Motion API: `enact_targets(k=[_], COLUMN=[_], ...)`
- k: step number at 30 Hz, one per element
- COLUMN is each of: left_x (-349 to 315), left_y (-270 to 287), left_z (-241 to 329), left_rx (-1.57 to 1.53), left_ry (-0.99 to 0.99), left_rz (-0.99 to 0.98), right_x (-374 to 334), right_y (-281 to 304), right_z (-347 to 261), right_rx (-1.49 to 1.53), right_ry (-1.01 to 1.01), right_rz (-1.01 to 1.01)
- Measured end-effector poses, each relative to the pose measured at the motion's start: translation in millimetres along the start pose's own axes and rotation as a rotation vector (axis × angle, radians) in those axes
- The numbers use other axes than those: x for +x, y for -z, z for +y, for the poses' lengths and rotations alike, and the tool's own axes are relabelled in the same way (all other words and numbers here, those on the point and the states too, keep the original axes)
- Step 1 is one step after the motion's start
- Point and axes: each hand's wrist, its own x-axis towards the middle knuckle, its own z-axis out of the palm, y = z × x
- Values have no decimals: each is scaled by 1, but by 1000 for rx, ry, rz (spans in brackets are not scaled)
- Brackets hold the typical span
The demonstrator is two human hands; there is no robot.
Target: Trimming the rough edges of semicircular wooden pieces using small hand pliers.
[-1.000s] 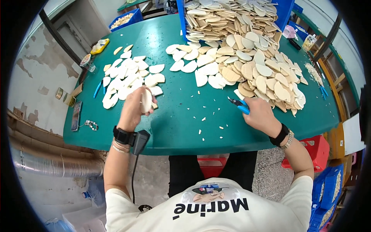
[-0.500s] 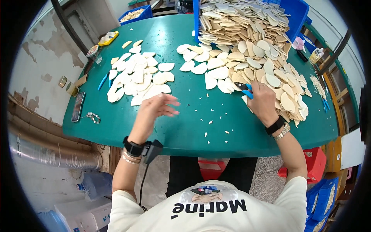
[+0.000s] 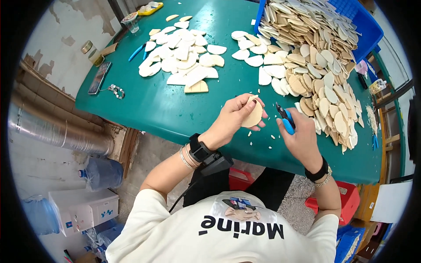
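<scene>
In my left hand (image 3: 230, 117) is a flat, cream-coloured rounded piece (image 3: 253, 115), pinched under the thumb and facing up. My right hand (image 3: 302, 139) grips a pair of nippers (image 3: 286, 121) with blue handles and dark jaws. The jaws point up and away, a short gap to the right of the piece and not touching it. Both hands are over the near part of the green table (image 3: 239, 139). A large heap of similar flat pieces (image 3: 324, 94) lies beyond my right hand. A smaller group of whiter pieces (image 3: 180, 55) lies farther off to the left.
A blue crate (image 3: 372, 43) tipped toward me spills pieces at the far right. Blue-handled pliers (image 3: 137, 53), a phone (image 3: 100, 78) with a beaded strap (image 3: 116, 91) and a plastic cup (image 3: 131, 23) stand left. Small scraps dot the tabletop. A red stool (image 3: 346, 202) is below right.
The view has shifted. My left hand, empty before, has moved right and now holds a cream piece. My right hand has drawn the nippers back from the heap's edge toward me.
</scene>
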Motion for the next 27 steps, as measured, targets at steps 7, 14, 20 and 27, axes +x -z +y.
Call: enact_targets(k=[7, 14, 20, 27], left_x=[-7, -4, -4, -1], left_y=[-1, 0, -2, -6], left_z=[7, 9, 13, 17], left_rx=[244, 319, 367, 415], left_ry=[76, 111, 122, 115], left_rz=[-70, -133, -149, -161], right_x=[6, 7, 5, 7], right_y=[-6, -6, -5, 1], right_z=[6, 1, 2, 1], right_rx=[-45, -67, -117, -202], right_ry=[65, 66, 85, 133], right_rz=[-146, -170, -146, -148])
